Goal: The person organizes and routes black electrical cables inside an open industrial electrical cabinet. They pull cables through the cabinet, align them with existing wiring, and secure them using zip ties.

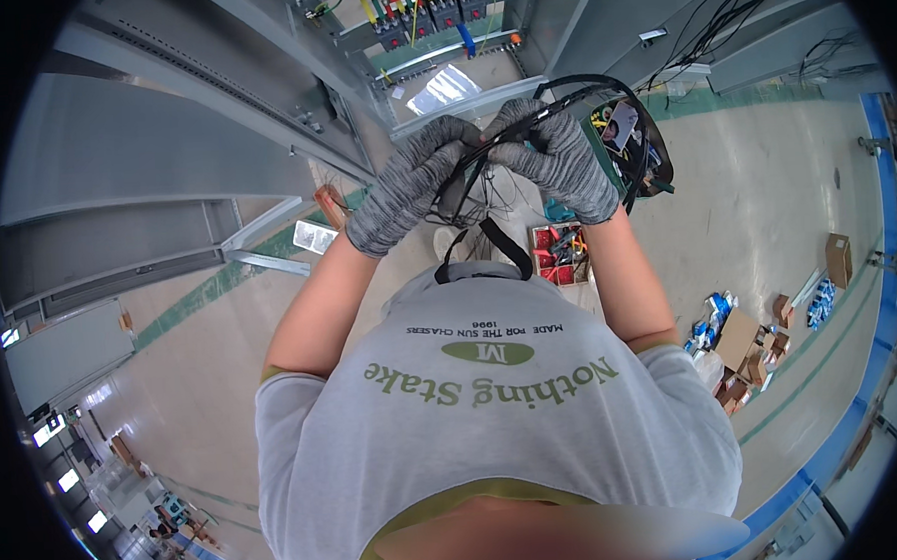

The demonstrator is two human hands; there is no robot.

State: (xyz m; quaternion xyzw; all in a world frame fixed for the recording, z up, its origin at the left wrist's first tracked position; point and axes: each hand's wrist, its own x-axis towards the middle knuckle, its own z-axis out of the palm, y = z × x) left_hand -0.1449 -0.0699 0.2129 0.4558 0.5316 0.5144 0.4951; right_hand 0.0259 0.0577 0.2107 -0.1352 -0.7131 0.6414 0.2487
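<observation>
2 gloved hands, close together and turned inward, curl nearly closed around black cables.

Metal cabinets, breakers and floor lines show a workshop.

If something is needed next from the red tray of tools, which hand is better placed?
Probably the right hand: the red tray shows near its wrist, while the left hand is farther across. Both hold the black cables, so the right might need to let go.

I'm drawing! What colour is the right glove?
The right glove is streaky grey and black, clearest in head view.
</observation>
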